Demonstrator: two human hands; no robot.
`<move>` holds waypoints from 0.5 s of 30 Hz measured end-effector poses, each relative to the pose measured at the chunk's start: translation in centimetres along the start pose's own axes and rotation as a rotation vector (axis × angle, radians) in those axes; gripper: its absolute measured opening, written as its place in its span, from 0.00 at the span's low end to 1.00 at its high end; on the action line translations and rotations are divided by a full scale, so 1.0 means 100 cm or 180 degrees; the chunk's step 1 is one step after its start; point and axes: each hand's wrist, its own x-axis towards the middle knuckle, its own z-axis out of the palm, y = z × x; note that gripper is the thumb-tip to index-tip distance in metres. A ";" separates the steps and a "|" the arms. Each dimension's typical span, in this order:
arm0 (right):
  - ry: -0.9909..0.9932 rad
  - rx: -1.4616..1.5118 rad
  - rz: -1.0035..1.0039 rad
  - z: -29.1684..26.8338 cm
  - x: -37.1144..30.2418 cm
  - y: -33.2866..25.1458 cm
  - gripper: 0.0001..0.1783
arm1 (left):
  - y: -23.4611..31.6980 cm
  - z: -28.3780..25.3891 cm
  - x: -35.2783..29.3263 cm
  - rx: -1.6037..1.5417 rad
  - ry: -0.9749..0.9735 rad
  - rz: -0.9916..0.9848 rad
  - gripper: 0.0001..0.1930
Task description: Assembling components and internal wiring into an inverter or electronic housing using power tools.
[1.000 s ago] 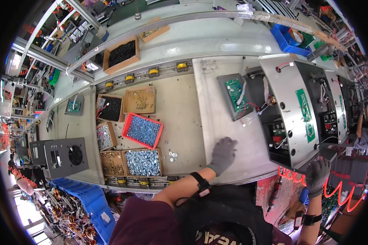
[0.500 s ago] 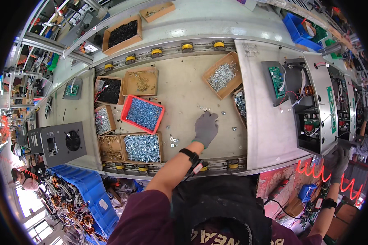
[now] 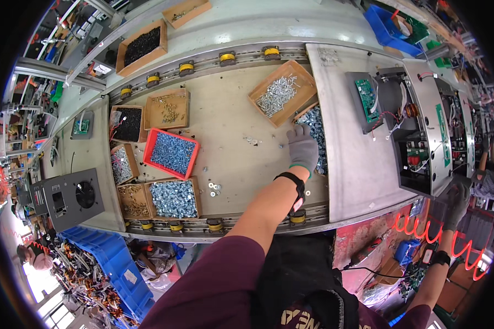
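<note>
My left hand (image 3: 303, 148), in a grey glove, is at the left edge of a partly covered box of bluish metal fasteners (image 3: 314, 122). Its fingers are bent and drawn together, and whatever is in them is hidden. Just beyond it sits a cardboard box of silvery screws (image 3: 280, 94). Several loose small metal parts (image 3: 251, 141) lie on the bench to the left of the hand. Far to the right, my right hand (image 3: 456, 202), also gloved, is by the near corner of an open metal chassis (image 3: 434, 131); its fingers are too dark to read.
A red tray of bluish fasteners (image 3: 195, 159) stands left of centre among cardboard boxes. A grey housing with a fan (image 3: 74, 196) is at the left. Rollers (image 3: 227, 57) line the far rail. A red coiled hose (image 3: 422, 233) hangs near my right arm.
My left hand has moved right, from the loose parts on the bench to the box of bluish fasteners. The view has shifted somewhat. My right hand stays by the chassis corner.
</note>
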 end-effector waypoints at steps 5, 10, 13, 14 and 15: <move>0.0216 -0.1223 0.0329 -0.010 0.008 -0.035 0.23 | -0.006 -0.014 0.004 -0.0499 -0.0432 -0.0206 0.16; -0.0744 0.2739 -0.0022 -0.056 0.012 -0.252 0.29 | -0.029 -0.019 -0.064 -0.3261 0.0011 0.1171 0.14; -0.1360 0.3863 -0.0645 -0.070 0.006 -0.378 0.25 | -0.070 -0.108 -0.113 -0.4194 -0.1720 0.0608 0.20; -0.1614 0.4152 -0.0854 -0.072 0.003 -0.407 0.22 | -0.086 -0.100 -0.124 -0.4704 -0.1837 0.0730 0.23; -0.1748 0.4152 -0.1085 -0.080 0.006 -0.436 0.19 | -0.103 -0.092 -0.140 -0.5156 -0.1728 0.0425 0.24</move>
